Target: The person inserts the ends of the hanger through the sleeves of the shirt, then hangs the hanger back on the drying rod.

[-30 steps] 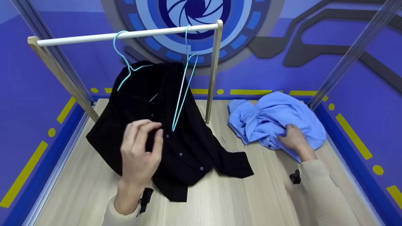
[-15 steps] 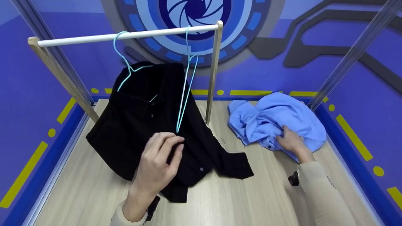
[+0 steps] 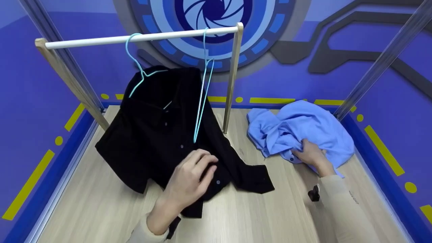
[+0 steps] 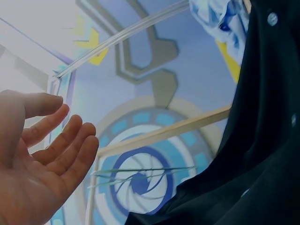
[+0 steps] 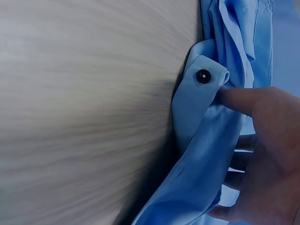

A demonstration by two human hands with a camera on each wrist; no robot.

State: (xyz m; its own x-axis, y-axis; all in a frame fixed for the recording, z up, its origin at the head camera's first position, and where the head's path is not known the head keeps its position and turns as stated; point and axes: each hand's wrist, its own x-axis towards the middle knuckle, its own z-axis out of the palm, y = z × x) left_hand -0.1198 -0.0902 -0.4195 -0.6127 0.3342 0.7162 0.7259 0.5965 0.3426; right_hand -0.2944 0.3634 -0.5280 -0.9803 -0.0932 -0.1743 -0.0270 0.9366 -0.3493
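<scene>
Beige-sleeved, the left hand (image 3: 189,179) has moved rightward and a little lower since a second ago; at lower centre it hovers in front of the black shirt (image 3: 145,135), fingers loosely bent, thumb apart, holding nothing. Just above it, the lower end of the empty hanger (image 3: 198,118) has swung slightly right. At right, the right hand (image 3: 310,156) has stayed where it was, gripping the blue shirt (image 3: 314,125), thumb on the near side and fingers behind the cloth.

At left of centre, the black shirt hangs on a turquoise hanger (image 3: 142,73), collar wide, small pale buttons down its front, one sleeve reaching toward the middle of the frame. Right of centre, the blue shirt lies in a crumpled heap, smoother toward its right side; the right wrist view shows a dark button (image 5: 203,76) on a folded strip of cloth beside the thumb.

A clothes rack (image 3: 101,41) with a white rail and wooden posts spans the upper left. Beneath everything is a pale wood-grain surface (image 3: 256,216). Blue walls (image 3: 30,67) with yellow dashes enclose it, and a round shutter design (image 3: 213,10) fills the top centre.
</scene>
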